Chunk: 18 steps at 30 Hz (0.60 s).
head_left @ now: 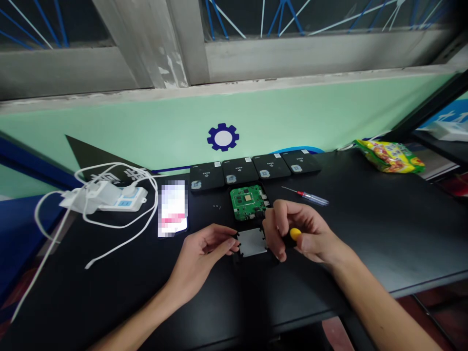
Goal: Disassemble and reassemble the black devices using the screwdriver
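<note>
A small black open casing with a grey metal plate inside lies on the black table. My left hand touches its left edge with curled fingertips. My right hand rests on its right edge, fingers closed round a yellow-handled screwdriver. Just behind the casing lies a green circuit board.
Several black boxes line the back of the table. A red-and-clear screwdriver lies right of the board, a phone to its left. A white power strip with cables sits far left, a snack bag far right.
</note>
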Available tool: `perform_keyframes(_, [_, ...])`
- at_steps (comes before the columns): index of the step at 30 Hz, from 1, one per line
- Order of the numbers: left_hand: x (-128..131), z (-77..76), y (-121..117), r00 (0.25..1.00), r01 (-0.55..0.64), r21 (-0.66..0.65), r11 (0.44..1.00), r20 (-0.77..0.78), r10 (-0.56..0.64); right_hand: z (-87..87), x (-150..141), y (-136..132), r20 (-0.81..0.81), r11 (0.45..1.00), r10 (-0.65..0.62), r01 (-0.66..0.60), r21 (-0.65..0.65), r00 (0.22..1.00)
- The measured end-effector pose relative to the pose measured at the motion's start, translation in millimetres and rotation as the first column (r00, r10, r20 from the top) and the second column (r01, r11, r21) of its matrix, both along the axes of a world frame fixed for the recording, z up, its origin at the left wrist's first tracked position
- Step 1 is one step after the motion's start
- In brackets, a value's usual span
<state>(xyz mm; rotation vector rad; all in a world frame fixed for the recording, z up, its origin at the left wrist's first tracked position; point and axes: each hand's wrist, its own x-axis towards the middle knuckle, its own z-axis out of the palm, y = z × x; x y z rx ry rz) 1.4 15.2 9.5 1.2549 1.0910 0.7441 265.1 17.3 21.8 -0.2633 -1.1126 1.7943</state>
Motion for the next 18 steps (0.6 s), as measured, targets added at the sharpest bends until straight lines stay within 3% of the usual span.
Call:
perform_keyframes(5, [-1.2, -0.7, 0.3, 1.000, 0.007, -0.006, 1.000, 0.001, -0.007, -2.2, 2.5, 0.2, 0.052, 0.999, -0.050, 0.050, 0.014, 0.997])
perform_keyframes(10, [-3.2, -3.6, -1.1, 1.000, 0.011, 0.024, 1.000, 0.020, -0.012, -3.5, 6.4, 3.6, 0.161, 0.980, -0.161, 0.138, 0.141, 0.974])
perform_keyframes(14, [-4.4, -3.8, -2.2, 0.999, -0.018, 0.099, 0.995, -0.034, 0.021, 2.1, 6.2, 5.8, 0.298, 0.944, -0.291, 0.221, 0.247, 0.909])
perform_keyframes(18, [-5.9, -4.4, -3.2, 0.991, -0.019, 0.188, 0.982, -0.125, 0.043, 9.6, 3.1, 2.9, 0.423, 0.923, -0.378, 0.299, 0.242, 0.824])
